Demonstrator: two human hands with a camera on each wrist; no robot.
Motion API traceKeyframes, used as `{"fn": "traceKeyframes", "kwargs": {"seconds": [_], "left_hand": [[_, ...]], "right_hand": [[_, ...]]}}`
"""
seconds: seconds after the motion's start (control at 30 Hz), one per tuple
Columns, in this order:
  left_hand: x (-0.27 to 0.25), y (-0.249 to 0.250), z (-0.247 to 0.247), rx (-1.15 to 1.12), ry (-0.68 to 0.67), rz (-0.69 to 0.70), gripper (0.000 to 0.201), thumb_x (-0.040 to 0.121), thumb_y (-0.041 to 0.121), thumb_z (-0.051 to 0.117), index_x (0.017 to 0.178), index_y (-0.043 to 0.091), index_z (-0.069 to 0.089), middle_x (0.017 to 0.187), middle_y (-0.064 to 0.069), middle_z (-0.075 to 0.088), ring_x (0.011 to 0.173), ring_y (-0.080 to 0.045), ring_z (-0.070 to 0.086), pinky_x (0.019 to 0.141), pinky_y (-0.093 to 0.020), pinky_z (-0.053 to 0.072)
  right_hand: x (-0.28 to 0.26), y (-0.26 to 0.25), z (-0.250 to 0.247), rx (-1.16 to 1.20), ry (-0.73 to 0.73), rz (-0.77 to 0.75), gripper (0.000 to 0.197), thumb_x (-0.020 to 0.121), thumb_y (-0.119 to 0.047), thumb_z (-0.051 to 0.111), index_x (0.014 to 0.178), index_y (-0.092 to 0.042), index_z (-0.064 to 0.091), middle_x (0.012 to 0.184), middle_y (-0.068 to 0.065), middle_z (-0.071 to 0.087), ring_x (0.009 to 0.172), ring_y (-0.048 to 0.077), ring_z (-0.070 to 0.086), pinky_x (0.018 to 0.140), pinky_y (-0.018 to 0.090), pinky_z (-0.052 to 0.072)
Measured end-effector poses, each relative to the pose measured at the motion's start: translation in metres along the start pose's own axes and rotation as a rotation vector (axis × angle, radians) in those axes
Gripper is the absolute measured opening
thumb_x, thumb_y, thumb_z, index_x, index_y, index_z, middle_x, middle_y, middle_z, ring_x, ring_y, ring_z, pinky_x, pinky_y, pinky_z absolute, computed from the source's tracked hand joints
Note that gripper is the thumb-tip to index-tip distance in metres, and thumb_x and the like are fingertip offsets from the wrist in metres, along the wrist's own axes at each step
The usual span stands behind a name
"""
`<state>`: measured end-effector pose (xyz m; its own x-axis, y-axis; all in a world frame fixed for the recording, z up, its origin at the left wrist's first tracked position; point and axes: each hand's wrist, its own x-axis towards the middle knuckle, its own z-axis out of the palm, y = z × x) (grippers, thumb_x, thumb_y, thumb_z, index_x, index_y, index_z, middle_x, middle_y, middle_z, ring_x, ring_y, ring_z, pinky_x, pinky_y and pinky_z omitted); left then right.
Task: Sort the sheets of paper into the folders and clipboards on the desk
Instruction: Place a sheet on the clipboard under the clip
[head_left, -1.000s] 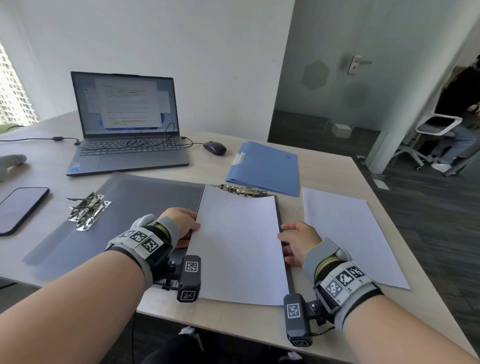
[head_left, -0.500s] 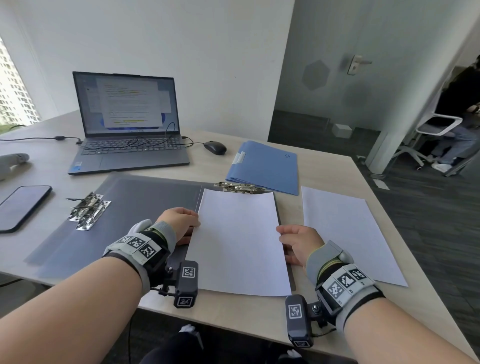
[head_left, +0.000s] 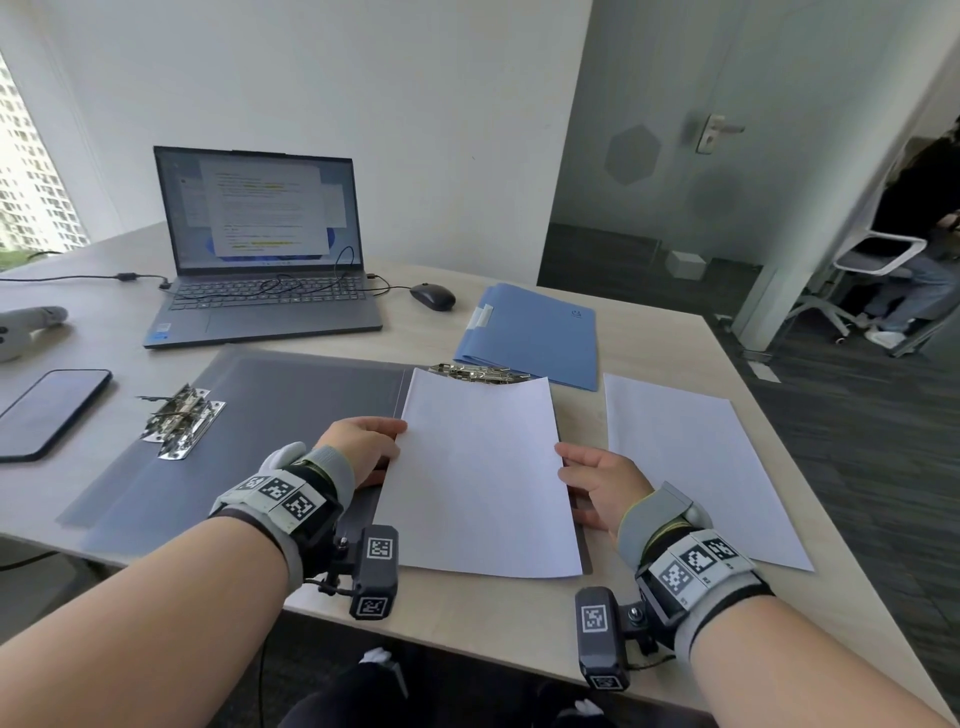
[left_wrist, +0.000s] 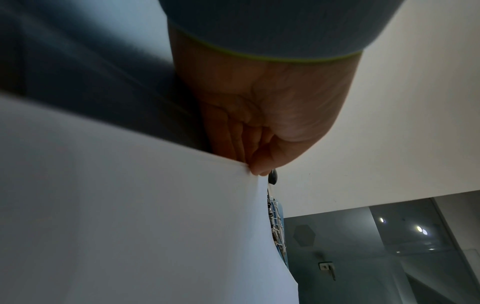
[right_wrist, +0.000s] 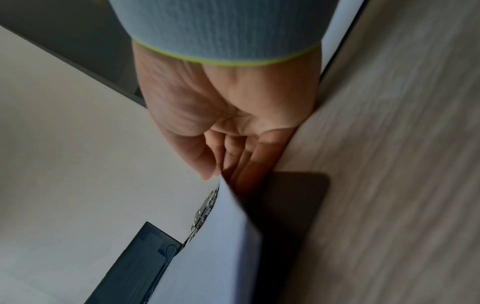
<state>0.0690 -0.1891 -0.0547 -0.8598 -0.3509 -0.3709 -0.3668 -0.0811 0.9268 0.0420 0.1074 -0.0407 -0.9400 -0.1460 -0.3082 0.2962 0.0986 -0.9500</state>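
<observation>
I hold one white sheet of paper (head_left: 483, 473) over the right half of an open grey folder (head_left: 291, 395). My left hand (head_left: 387, 441) pinches the sheet's left edge, and my right hand (head_left: 574, 467) pinches its right edge. In the left wrist view the thumb (left_wrist: 259, 168) presses on the sheet (left_wrist: 130, 216). In the right wrist view the thumb (right_wrist: 205, 164) lies on top of the sheet (right_wrist: 221, 257), with the fingers under it. The sheet's far edge curls up at the folder's metal clip (head_left: 478, 373). A second clip (head_left: 179, 421) sits on the folder's left half.
A blue folder (head_left: 535, 335) lies behind the grey one, with more white paper (head_left: 691, 462) on the desk at the right. A laptop (head_left: 260, 249), mouse (head_left: 432, 297) and phone (head_left: 47, 410) occupy the back and left. A seated person (head_left: 914, 249) is at far right.
Both hands have slid the sheet away from me toward the metal clip and straightened it on the folder. Its far edge now reaches the clip.
</observation>
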Motion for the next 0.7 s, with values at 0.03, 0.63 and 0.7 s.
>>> {"fn": "traceKeyframes", "kwargs": {"seconds": [0.03,0.63,0.7], "left_hand": [[0.001,0.0,0.0,-0.006,-0.008,0.0,0.042,0.083,-0.015,0.053,0.103,0.015,0.074,0.107,-0.011,0.069,0.088,-0.031,0.072,0.07,-0.034,0.06],[-0.008,-0.008,-0.004,0.045,0.012,0.088,0.028,0.084,-0.007,0.06,0.095,0.015,0.073,0.112,-0.018,0.068,0.102,-0.036,0.068,0.089,-0.043,0.057],[-0.011,-0.009,-0.003,0.074,0.026,0.113,0.028,0.085,-0.006,0.061,0.095,0.016,0.074,0.111,-0.016,0.068,0.103,-0.034,0.067,0.088,-0.041,0.057]], "right_hand": [[0.0,0.0,0.0,0.004,-0.005,0.003,0.044,0.091,0.002,0.057,0.133,-0.012,0.059,0.133,0.002,0.061,0.1,0.014,0.066,0.061,0.03,0.059],[-0.002,-0.001,-0.002,-0.051,-0.027,-0.018,0.036,0.092,-0.017,0.064,0.126,-0.027,0.059,0.135,-0.006,0.059,0.115,0.012,0.062,0.083,0.042,0.06],[-0.004,-0.003,0.0,-0.083,-0.036,-0.02,0.04,0.093,-0.016,0.061,0.132,-0.024,0.057,0.137,-0.007,0.057,0.118,0.012,0.06,0.081,0.04,0.06]]}}
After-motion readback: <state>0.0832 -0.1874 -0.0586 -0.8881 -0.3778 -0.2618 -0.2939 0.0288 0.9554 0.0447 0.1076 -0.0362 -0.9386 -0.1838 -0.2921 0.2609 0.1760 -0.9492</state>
